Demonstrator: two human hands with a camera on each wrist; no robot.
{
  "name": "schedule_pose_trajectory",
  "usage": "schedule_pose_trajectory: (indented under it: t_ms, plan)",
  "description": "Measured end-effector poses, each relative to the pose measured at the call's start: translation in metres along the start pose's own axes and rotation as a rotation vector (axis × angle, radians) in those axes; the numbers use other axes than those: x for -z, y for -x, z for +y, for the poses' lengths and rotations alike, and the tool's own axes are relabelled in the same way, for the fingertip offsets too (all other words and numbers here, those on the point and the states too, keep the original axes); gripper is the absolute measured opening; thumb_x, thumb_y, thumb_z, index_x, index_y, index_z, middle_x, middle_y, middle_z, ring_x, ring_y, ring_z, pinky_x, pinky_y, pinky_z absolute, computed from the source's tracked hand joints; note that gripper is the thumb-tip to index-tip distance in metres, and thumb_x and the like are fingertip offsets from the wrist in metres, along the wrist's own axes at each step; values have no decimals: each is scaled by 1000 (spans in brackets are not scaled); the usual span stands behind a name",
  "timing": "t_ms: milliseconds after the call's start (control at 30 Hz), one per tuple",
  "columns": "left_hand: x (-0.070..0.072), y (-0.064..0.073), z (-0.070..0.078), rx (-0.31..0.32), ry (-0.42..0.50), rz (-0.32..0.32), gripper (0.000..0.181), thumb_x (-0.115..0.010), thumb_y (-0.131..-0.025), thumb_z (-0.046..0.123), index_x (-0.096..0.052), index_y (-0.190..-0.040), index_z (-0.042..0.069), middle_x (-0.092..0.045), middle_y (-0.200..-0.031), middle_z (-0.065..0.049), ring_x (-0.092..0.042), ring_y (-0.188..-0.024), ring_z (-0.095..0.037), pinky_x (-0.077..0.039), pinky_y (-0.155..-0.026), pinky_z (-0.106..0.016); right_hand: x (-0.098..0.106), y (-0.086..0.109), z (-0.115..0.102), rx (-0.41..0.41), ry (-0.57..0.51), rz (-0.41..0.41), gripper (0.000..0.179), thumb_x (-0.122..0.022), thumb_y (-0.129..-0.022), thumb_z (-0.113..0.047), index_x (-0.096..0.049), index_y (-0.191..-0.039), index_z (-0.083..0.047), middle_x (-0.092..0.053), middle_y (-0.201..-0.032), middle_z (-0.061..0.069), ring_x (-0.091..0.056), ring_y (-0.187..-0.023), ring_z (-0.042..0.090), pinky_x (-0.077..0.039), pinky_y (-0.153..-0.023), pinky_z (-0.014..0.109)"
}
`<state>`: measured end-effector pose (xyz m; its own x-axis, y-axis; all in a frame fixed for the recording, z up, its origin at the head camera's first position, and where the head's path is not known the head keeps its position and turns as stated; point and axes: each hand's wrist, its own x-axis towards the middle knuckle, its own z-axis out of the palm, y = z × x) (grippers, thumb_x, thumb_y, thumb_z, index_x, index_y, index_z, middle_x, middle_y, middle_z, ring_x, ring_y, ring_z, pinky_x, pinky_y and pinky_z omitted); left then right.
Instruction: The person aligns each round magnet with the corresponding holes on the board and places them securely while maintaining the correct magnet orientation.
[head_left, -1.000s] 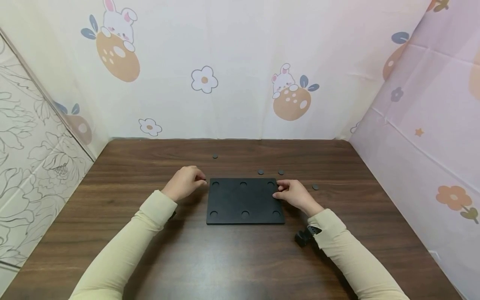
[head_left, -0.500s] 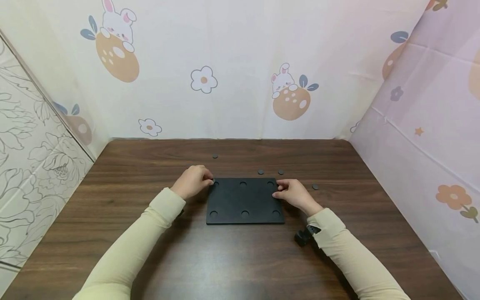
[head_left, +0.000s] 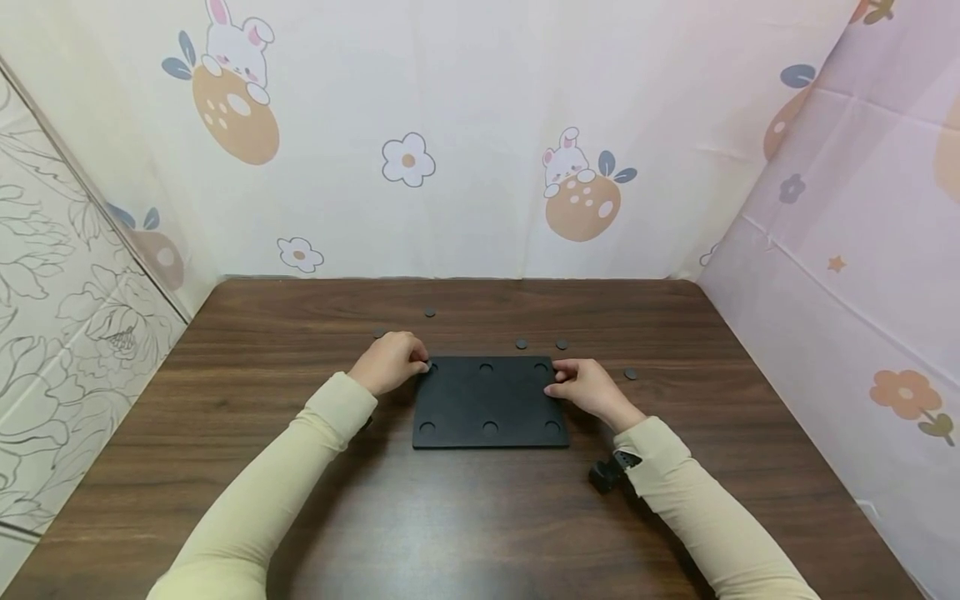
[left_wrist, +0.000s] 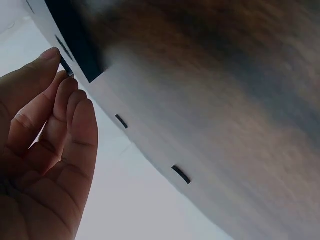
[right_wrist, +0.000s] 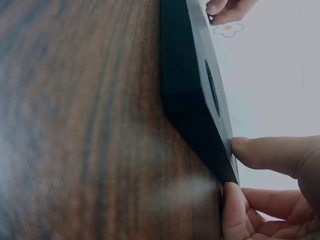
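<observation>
1. On the left, a flower-lined panel point(head_left: 90, 333) stands beside the wooden table point(head_left: 480, 517); my left sleeve point(head_left: 262, 492) reaches in from the near side.
2. A first loose disc point(head_left: 378, 333) lies just beyond the knuckles of my left hand point(head_left: 386, 364).
3. With that hand I pinch a small dark disc point(left_wrist: 66, 66), thumb and forefinger barely apart, at the board's far left corner (whether it touches the board, I cannot tell).
4. A second loose disc point(head_left: 430, 312) lies farther off, towards the patterned curtain point(head_left: 480, 100).
5. The black board point(head_left: 487, 397) lies flat in the middle of the table, with round recesses in a far row of three and a near row of three.
6. Beyond its right half lie a third loose disc point(head_left: 521, 343) and a fourth loose disc point(head_left: 562, 344).
7. My right hand point(head_left: 592, 390) grips the board's right edge near the far corner, thumb on top, fingers against the side.
8. Rightmost are a fifth loose disc point(head_left: 630, 374) and, nearer, my right sleeve point(head_left: 705, 508), with a black wrist camera point(head_left: 604, 476) at its cuff.
</observation>
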<state>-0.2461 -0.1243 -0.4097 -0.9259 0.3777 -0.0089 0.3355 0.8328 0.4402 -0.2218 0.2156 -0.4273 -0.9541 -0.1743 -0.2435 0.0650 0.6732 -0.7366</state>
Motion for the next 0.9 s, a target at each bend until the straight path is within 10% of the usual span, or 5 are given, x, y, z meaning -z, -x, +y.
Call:
schedule_pose_trajectory:
  t_ms: [900]
  plan:
    - [-1,-2,-3,6,-33,-9,17,-71,-90,15,-74,-104,6,-70,-103,-9,-67,-89,-20,-56,-78,-34,1,-2,1,-4,17,-3,60,-69,-91,-18,-46,-143,2,-60,-113,13,-58,-100,23,-49,-82,34]
